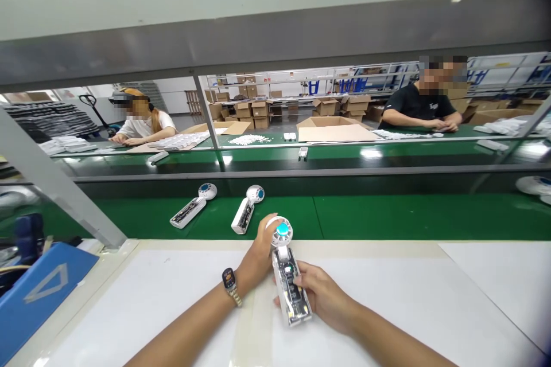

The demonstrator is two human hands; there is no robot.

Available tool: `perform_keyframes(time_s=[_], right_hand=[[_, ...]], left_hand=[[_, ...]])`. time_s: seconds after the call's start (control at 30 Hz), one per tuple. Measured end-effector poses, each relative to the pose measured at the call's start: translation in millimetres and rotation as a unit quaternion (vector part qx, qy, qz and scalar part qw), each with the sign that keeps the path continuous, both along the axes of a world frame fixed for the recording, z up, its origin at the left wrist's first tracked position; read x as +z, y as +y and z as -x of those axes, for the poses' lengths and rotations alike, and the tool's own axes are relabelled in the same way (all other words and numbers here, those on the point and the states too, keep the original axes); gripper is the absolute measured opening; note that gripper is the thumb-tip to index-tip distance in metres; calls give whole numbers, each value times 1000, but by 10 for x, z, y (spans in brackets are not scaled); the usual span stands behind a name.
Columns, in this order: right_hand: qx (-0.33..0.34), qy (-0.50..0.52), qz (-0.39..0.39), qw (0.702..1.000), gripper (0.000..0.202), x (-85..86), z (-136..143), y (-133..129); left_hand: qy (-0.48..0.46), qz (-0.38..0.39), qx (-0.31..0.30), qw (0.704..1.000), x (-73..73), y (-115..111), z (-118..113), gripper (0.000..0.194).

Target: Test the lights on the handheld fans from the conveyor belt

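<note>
A white handheld device (pixel 291 287), like a small fan, is tilted between my hands over the white worktop. Its round slotted head has a bright blue centre, and its open body shows a dark circuit board with a small light. My left hand (pixel 259 249), with a watch at the wrist, grips the round head from the left. My right hand (pixel 325 295) wraps round the body from the right, its thumb on the board. Beyond them, two similar devices lie on the green belt: a nearer device (pixel 244 216) and a device further left (pixel 188 212).
The white worktop (pixel 163 304) borders the green conveyor belt (pixel 353 215). A blue bin (pixel 47 292) stands at the left beside a slanted metal post (pixel 64 183). A wide beam crosses overhead. Across the line sit two people, with cardboard boxes (pixel 333 129) and white parts between them.
</note>
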State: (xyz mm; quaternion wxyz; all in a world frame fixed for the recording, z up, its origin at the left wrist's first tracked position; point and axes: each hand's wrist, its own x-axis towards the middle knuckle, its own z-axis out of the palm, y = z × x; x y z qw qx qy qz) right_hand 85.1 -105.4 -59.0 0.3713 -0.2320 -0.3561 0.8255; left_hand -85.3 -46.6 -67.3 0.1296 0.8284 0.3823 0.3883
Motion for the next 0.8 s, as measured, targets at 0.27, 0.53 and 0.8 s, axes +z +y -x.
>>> perform_keyframes(time_s=[0.27, 0.53, 0.8], right_hand=[[-90, -41, 16, 995, 41, -13, 43, 15], [-93, -55, -1, 994, 44, -57, 54, 9], [-97, -82, 32, 991, 49, -296, 45, 25]], left_hand=[[32, 17, -1, 999, 2, 21, 13, 61], [31, -5, -10, 999, -37, 35, 20, 51], [130, -29, 105, 985, -38, -6, 48, 65]])
